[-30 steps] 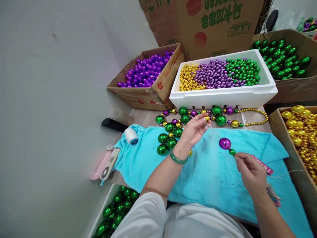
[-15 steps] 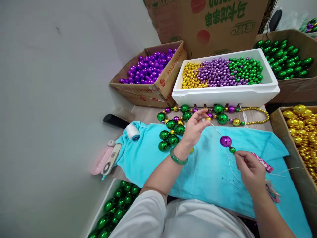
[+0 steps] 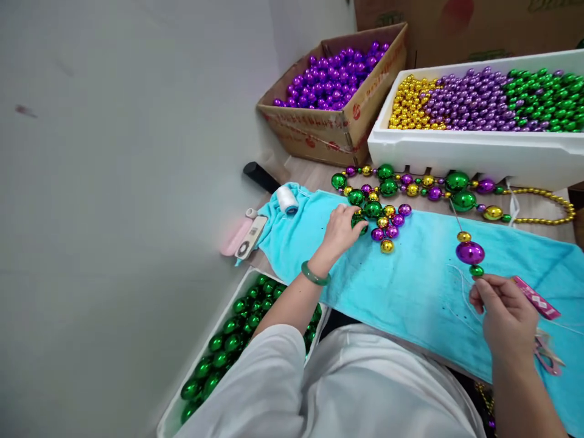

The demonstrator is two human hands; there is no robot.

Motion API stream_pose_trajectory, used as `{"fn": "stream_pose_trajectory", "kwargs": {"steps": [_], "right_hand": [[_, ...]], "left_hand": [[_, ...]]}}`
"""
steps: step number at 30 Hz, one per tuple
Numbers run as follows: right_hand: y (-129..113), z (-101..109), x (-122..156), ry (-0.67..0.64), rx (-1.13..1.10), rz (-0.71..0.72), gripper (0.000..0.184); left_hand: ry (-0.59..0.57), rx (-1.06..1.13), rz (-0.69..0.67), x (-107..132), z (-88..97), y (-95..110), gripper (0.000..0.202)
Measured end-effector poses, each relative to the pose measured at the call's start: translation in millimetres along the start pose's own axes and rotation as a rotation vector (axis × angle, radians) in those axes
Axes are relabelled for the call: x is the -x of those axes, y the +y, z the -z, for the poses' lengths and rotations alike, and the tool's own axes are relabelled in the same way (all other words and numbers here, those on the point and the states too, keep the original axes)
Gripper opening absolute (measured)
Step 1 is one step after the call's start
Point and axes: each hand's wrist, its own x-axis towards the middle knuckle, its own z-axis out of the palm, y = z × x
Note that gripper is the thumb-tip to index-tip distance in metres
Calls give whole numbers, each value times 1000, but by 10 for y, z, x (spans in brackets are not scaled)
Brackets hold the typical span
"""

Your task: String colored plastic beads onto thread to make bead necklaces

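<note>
Well, what we have here is a short row of three shiny beads on a thin needle [image 3: 455,214]: a gold bead [image 3: 463,237] uppermost, a bigger, mirror-bright purple bead [image 3: 469,253] under it, and a small green bead [image 3: 476,271] lowest. The row hangs slightly tilted over the right part of our turquoise towel [image 3: 410,286]. Our right hand [image 3: 508,310] pinches it just below the small green bead, thumb against forefinger. Over the towel's far left part, our left hand [image 3: 341,230] curves thumb and fingers about a large green bead [image 3: 360,227]; we cannot tell whether they grip it. Half a second ago, those left fingers were up at the needle's top end, by the gold bead; now that bead has slid down against the purple one and our left hand has moved away leftward. Loose-looking purple and gold balls [image 3: 391,232], mostly covered by our left arm then, now show plainly on the towel.
</note>
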Motion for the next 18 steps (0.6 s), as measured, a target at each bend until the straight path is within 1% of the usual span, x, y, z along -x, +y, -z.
{"fn": "stream_pose_trajectory", "kwargs": {"steps": [2,5,7,9,11,12,13,14,16,18], "right_hand": [[21,-46,53,-13,14,-7,16],[29,-140,126,-46,30,-7,16],[27,-192,173,-65,36,-1,17],[30,-219,216,-73,51,-1,18],[44,-222,255,-74,69,-1,19],[56,-218,272,-77,78,-1,19],[70,-214,287,-84,86,-1,19],[86,-211,301,-96,95,-1,19],[117,-215,326,-128,117,5,19],[136,-236,350,-157,139,15,19]], "left_hand": [[-61,-126,-17,112,-66,-91,50],[-95,-245,-31,201,-210,-116,58],[-85,-247,-43,203,-272,-117,59],[-45,-149,-61,178,-272,-124,56],[32,92,-57,151,-212,-138,54],[60,277,-37,143,-166,-144,55],[62,500,-2,141,-117,-148,55],[27,748,46,146,-67,-150,54],[-116,1230,166,174,14,-143,47],[-242,1579,282,219,61,-124,37]]}}
